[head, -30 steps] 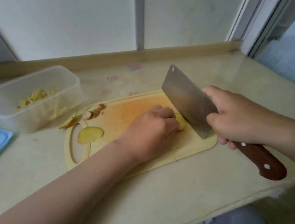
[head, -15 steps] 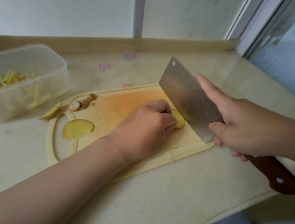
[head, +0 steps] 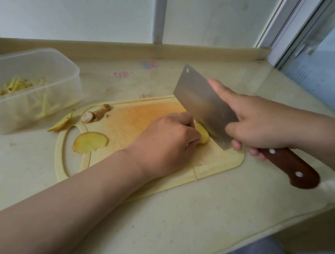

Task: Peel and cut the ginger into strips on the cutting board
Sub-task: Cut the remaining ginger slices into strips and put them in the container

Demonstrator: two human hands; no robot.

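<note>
Likely firm, light, slick when cut: ginger piece (head: 202, 134) pinned under curled left hand (head: 168, 141); right hand (head: 259, 122) gripping cleaver (head: 203, 101), forefinger along its side.

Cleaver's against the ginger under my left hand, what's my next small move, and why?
Probably press the cleaver straight down for a thin slice: its edge meets the ginger piece, which the left hand pins to the cutting board with fingers curled beside the blade.

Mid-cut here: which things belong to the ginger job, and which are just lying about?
Job: ginger piece, cleaver, cutting board, left hand, right hand, loose slice, tub of strips.
Lying about: brown stub, sliver on counter.
</note>
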